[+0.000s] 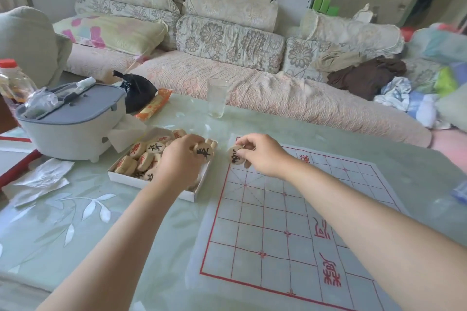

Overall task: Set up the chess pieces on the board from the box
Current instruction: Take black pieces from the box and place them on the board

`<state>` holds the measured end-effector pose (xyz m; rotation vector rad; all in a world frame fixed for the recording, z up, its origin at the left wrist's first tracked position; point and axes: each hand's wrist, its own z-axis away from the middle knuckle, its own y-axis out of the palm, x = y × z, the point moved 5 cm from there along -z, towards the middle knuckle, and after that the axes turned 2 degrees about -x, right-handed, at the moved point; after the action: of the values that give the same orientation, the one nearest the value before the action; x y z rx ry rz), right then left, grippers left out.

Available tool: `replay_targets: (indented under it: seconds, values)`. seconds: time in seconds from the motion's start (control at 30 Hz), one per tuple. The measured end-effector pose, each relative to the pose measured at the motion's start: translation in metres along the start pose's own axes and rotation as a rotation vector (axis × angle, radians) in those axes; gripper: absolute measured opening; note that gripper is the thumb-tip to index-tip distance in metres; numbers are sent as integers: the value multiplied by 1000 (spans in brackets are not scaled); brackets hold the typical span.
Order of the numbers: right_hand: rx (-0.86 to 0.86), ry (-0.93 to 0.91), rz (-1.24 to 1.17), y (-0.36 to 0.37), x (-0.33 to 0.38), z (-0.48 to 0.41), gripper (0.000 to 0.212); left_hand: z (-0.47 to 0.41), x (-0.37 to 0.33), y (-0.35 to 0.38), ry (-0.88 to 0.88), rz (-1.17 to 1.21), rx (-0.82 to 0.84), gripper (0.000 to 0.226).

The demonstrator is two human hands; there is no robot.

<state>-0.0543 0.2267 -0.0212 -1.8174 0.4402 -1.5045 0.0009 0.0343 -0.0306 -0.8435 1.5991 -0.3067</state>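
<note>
Pinching a black-lettered piece (204, 153) between thumb and fingertips, the left hand (182, 159) was over the far right end of the box (141, 180). That piece was tilted, its face toward the camera, clear of the others. The right hand (262, 154) was also pinching: fingers curled round a second piece (235, 155), held on edge right at the far left corner of the board (278, 222). Couldn't tell whether it touched the board. The two hands were near each other, not touching.

The box was white and shallow, lying just left of the board's far left corner. The loose pieces (146, 156) in it were heaped at mixed angles, with red and black characters showing. The board was a thin sheet with a red grid, lying flat on the right half of the surface (75, 209) and running to its near edge.

A grey lidded tub (73, 118) stood at the left edge of the surface, beyond the box. Crumpled paper (43, 179) lay in front of the tub, near the left edge. A black bag (139, 93) and an orange packet (154, 105) lay at the far edge, and a clear glass (217, 98) stood upright to their right. A sofa (227, 78) with floral cushions ran along beyond the far edge.
</note>
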Motion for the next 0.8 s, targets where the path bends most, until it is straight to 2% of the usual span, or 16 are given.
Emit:
replay_targets:
  seconds: [0.13,0.23,0.4,0.63,0.8]
  values:
    - [-41,138,-33,-50,-52,47,18,16,-41,39,56,82,77,33]
    - [-143,189,-63,-92,-88,86,19,42,-76,79,131,126,213,40]
    - [-248,289,-72,-147,-161,140,18,88,-124,146,220,50,410,40]
    - [-521,464,-105,-228,-265,175,14,106,-191,231,214,56,485,33]
    - [-578,529,-121,-260,-304,170,13,92,-231,276,164,124,521,32]
